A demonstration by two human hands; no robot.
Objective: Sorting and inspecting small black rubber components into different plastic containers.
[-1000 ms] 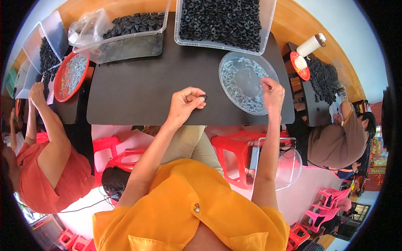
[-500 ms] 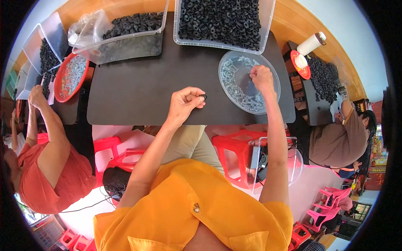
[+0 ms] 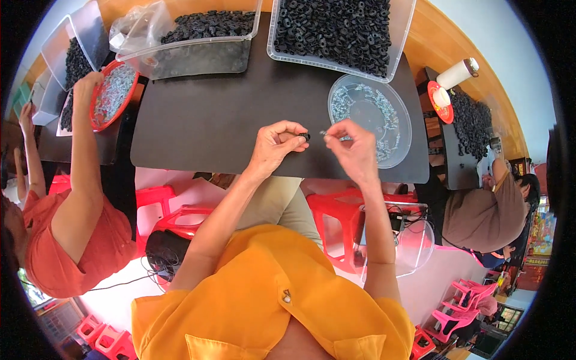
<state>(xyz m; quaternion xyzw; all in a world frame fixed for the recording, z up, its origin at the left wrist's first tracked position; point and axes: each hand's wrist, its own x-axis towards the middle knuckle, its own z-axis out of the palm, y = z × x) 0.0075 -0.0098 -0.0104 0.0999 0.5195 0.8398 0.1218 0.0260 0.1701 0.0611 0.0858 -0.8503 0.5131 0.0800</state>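
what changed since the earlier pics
The right hand left the round tray, moving left toward the left hand, with a small shiny piece at its fingertips. A co-worker's hand moved forward beside the red bowl. The left hand still pinches a black piece.

This looks like a small, informal assembly workshop: co-workers (image 3: 81, 246) are left and right at dark tables (image 3: 198, 120) bearing clear bins (image 3: 201, 63) and heaps of small black parts (image 3: 333, 36), and red plastic stools (image 3: 156, 196) stand on a pink floor (image 3: 417, 288).
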